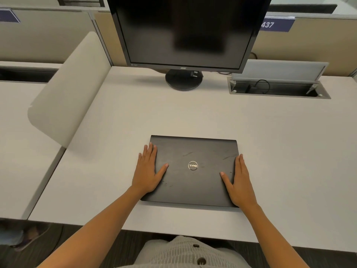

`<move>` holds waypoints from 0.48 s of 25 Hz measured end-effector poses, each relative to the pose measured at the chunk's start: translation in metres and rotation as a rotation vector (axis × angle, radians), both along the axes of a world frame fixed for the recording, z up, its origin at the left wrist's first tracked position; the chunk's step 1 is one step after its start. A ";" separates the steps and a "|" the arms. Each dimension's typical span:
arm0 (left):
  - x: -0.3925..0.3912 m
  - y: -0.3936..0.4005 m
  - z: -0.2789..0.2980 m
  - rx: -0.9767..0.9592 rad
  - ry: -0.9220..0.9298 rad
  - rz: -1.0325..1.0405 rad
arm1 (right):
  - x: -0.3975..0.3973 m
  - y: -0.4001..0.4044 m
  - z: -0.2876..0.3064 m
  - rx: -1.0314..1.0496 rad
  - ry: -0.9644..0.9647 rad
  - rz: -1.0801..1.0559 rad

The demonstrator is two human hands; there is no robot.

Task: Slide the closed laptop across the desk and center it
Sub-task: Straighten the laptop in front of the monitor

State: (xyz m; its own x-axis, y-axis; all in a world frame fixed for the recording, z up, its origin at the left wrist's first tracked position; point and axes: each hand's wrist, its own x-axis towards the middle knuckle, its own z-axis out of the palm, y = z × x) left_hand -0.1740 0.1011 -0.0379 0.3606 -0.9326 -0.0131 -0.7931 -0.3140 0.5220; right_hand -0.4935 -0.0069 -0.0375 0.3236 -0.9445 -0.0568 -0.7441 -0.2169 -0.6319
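A closed black laptop [193, 182] with a round silver logo lies flat on the white desk [280, 151], near the front edge and roughly in line with the monitor. My left hand [147, 169] presses flat on the laptop's left edge, thumb spread onto the lid. My right hand [238, 179] lies flat along the right edge, thumb also on the lid. Both sets of fingers point away from me and lie straight, holding the laptop from both sides.
A dark monitor [185, 31] on a round black stand [183, 80] is at the back. An open cable box [278, 88] with its lid up is sunk in the desk at back right. A beige divider panel [67, 93] stands on the left.
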 end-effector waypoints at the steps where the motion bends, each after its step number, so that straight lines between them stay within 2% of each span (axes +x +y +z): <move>1: 0.000 -0.001 0.000 0.017 -0.048 -0.012 | 0.001 0.000 0.000 -0.017 0.024 0.006; 12: 0.002 -0.006 0.001 0.047 -0.064 -0.019 | 0.006 -0.015 0.011 0.012 0.021 0.002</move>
State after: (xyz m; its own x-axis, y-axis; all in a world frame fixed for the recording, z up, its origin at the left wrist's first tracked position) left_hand -0.1723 0.0952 -0.0365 0.3445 -0.9382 -0.0345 -0.8306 -0.3217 0.4546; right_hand -0.4874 -0.0220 -0.0260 0.3241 -0.9430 -0.0752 -0.7571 -0.2109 -0.6184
